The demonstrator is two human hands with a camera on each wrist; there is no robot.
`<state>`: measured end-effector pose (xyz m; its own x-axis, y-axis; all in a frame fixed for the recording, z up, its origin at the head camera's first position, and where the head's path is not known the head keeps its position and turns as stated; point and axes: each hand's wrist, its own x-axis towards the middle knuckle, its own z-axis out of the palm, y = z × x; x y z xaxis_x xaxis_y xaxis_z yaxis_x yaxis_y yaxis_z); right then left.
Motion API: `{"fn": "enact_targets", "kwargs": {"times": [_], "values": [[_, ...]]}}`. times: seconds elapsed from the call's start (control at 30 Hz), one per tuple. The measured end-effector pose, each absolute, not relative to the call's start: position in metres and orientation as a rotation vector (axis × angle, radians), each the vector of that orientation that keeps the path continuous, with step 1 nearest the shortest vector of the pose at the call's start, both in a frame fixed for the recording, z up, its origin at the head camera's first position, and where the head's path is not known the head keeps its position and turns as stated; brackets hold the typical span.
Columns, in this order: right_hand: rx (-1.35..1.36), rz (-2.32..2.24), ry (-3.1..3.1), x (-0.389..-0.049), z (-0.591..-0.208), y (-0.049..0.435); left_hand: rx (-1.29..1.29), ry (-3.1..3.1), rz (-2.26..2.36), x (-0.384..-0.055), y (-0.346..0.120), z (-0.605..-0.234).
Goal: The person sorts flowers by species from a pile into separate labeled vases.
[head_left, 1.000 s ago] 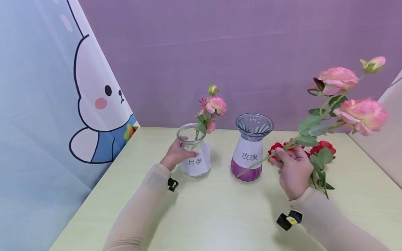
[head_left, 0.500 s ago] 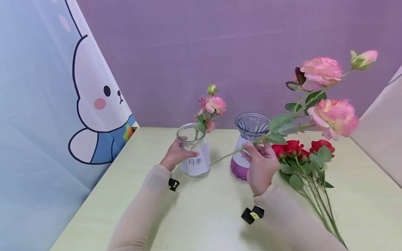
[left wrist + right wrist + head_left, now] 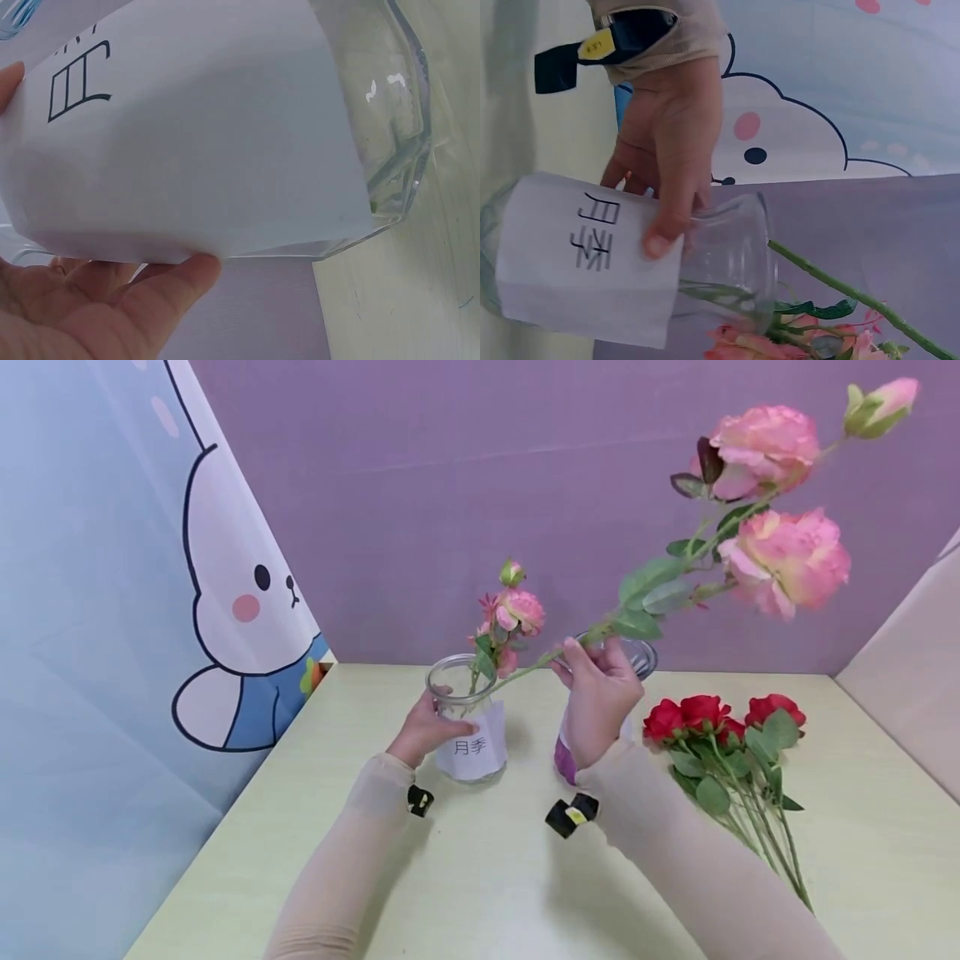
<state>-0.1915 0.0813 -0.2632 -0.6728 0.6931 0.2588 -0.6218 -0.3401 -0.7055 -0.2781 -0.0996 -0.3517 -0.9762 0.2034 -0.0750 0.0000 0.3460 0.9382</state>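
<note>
My left hand [image 3: 427, 727] grips the clear glass vase [image 3: 468, 681] round its side, thumb over the white paper label [image 3: 474, 760] with black characters. A pink flower spray [image 3: 513, 610] stands in that vase, leaning right. My right hand [image 3: 600, 702] pinches the green stem of a second pink rose spray [image 3: 783, 560], two large ruffled blooms and a bud tilted up to the right. In the right wrist view, the cut tip of this stem [image 3: 810, 266] is right at the vase's rim. The left wrist view shows my left fingers [image 3: 180, 285] against the label.
Behind my right hand stands a purple-tinted glass vase [image 3: 643, 658], mostly hidden. Several red roses [image 3: 701, 714] lie on the pale table [image 3: 480, 893] to the right, stems toward the front. A purple backdrop [image 3: 600, 485] and a rabbit-print curtain [image 3: 97, 693] enclose the table.
My right hand has moved left and up with the pink rose spray, bringing the stem's end from before the purple vase to the clear vase's rim. My left hand keeps its grip.
</note>
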Motion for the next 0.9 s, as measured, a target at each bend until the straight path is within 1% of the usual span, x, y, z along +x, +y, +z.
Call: {"fn": "enact_targets", "kwargs": {"times": [0.13,0.27,0.53,0.73,0.9], "values": [[-0.115,2.038,-1.104,-0.202,-0.25,0.076,0.181,2.427,1.688,-0.279,-0.099,-0.353],[-0.086,1.962,-1.262,-0.214,-0.245,0.07,0.171,2.425,1.686,-0.279,-0.099,-0.352],[-0.039,1.759,-1.594,-0.231,-0.258,0.06,0.18,2.433,1.681,-0.28,-0.099,-0.352],[-0.014,1.804,-1.718,-0.233,-0.264,0.054,0.178,2.462,1.665,-0.28,-0.099,-0.351],[0.004,1.686,-1.901,-0.235,-0.269,0.048,0.175,2.466,1.661,-0.278,-0.098,-0.35]]}}
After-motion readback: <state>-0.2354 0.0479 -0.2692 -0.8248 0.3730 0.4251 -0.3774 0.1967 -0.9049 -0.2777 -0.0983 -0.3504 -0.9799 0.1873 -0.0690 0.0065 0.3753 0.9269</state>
